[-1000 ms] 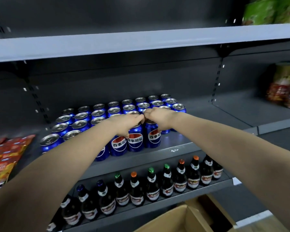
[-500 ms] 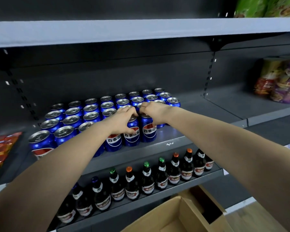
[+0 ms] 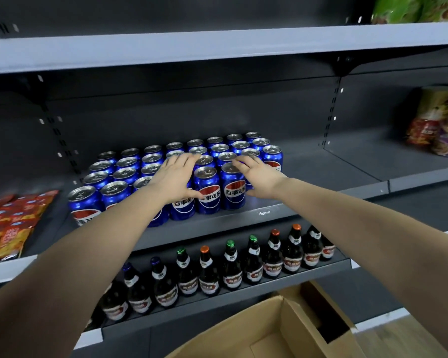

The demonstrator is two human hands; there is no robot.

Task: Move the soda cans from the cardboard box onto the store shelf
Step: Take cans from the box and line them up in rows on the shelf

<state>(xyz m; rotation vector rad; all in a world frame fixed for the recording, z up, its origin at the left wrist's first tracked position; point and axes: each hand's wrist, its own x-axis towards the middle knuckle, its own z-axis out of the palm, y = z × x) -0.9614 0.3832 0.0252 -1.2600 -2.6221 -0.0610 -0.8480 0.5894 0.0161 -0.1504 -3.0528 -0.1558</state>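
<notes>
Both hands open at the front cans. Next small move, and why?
Likely draw both hands back and down to the box. The left hand and right hand are open, gripping nothing; the front cans stand upright in line on the shelf. Its visible part shows no cans, so look inside.

The dark grey store shelf (image 3: 329,174) carries rows of upright blue soda cans (image 3: 209,192), with red snack packets (image 3: 9,226) lying to their left.

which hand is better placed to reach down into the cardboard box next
Right, probably: the cardboard box sits low and right, under that forearm. The right hand and left hand are both open, empty; the left is farther.
</notes>
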